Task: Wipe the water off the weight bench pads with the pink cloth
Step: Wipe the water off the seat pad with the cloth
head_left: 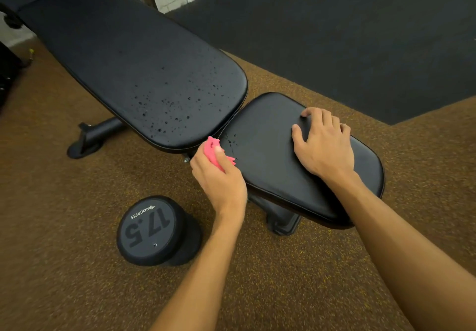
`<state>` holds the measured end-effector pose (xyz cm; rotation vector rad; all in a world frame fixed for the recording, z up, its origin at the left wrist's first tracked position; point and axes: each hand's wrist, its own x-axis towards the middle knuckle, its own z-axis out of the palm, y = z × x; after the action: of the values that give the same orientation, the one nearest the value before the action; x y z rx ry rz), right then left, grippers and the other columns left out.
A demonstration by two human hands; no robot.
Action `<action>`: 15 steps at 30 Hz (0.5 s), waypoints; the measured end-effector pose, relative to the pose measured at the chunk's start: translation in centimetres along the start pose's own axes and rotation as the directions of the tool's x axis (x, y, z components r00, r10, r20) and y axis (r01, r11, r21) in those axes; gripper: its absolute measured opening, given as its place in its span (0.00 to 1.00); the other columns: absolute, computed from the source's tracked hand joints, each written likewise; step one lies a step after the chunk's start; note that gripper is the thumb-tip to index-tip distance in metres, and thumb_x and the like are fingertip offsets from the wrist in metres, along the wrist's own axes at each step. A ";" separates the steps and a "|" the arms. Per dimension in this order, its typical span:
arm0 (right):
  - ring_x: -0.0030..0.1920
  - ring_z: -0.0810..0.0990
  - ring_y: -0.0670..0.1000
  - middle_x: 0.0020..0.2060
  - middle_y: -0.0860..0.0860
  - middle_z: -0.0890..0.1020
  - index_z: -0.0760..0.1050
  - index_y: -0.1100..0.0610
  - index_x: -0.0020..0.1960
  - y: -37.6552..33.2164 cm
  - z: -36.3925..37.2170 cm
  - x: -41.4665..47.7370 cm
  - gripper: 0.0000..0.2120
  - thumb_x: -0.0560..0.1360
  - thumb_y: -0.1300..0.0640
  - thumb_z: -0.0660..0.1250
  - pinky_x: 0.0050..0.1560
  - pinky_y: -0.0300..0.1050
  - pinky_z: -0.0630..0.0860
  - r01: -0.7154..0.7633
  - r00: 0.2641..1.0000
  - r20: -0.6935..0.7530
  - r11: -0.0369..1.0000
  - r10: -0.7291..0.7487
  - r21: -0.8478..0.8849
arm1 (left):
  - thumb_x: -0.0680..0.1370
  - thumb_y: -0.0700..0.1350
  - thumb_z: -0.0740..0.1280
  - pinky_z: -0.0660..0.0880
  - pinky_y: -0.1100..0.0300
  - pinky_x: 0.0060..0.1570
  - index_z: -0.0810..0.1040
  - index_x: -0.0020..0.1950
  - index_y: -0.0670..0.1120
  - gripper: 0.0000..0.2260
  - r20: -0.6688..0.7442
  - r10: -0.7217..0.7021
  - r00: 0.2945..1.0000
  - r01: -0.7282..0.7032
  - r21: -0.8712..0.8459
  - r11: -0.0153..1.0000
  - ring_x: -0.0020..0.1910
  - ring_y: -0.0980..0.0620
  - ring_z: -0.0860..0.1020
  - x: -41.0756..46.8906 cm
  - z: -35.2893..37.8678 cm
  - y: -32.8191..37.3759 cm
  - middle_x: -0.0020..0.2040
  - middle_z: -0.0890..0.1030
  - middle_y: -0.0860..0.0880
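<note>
Head view: the left hand point(219, 180), nearer the water, grips the bunched pink cloth point(211, 150) at the seat pad's point(270, 124) 9 o'clock edge, with droplets point(167, 104) on the back pad point(123, 47) toward 11 o'clock, while the right hand point(325, 145) rests flat on the seat.

Left hand point(219, 176) holds pink cloth point(212, 151), seemingly touching the seat pad point(270, 150).

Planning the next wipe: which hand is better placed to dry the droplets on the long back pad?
Left. The left hand grips the pink cloth beside the wet back pad; the right hand rests flat and empty on the seat pad.
</note>
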<state>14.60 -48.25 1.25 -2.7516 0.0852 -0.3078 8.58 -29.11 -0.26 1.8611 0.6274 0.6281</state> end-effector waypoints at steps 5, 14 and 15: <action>0.69 0.73 0.56 0.67 0.50 0.76 0.70 0.49 0.69 0.0 0.1 -0.1 0.18 0.84 0.41 0.57 0.72 0.58 0.65 0.001 1.000 -0.013 1.000 -0.001 0.003 | 0.87 0.48 0.59 0.58 0.43 0.80 0.73 0.74 0.45 0.17 0.303 0.388 0.871 -0.486 0.409 0.772 0.78 0.45 0.65 -1.5 -0.5 0.4 0.75 0.71 0.47; 0.70 0.73 0.53 0.67 0.47 0.76 0.69 0.47 0.68 0.3 0.0 -0.1 0.17 0.84 0.40 0.57 0.72 0.56 0.64 -0.006 1.000 -0.008 1.000 0.006 0.009 | 0.87 0.51 0.56 0.57 0.42 0.81 0.67 0.81 0.48 0.22 0.619 0.358 0.699 -0.690 0.451 0.566 0.81 0.46 0.62 2.8 1.3 2.2 0.81 0.67 0.47; 0.70 0.73 0.53 0.67 0.47 0.76 0.69 0.46 0.68 0.4 0.0 -0.1 0.16 0.84 0.40 0.58 0.72 0.56 0.64 -0.006 1.000 -0.008 1.000 0.006 0.012 | 0.87 0.51 0.56 0.56 0.43 0.81 0.67 0.81 0.48 0.22 0.635 0.381 0.672 -0.712 0.413 0.568 0.81 0.47 0.61 1.9 0.4 1.8 0.81 0.66 0.48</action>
<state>14.53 -48.57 1.11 -2.7383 0.0936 -0.3170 10.50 -28.69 1.58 2.8024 -0.1882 0.3114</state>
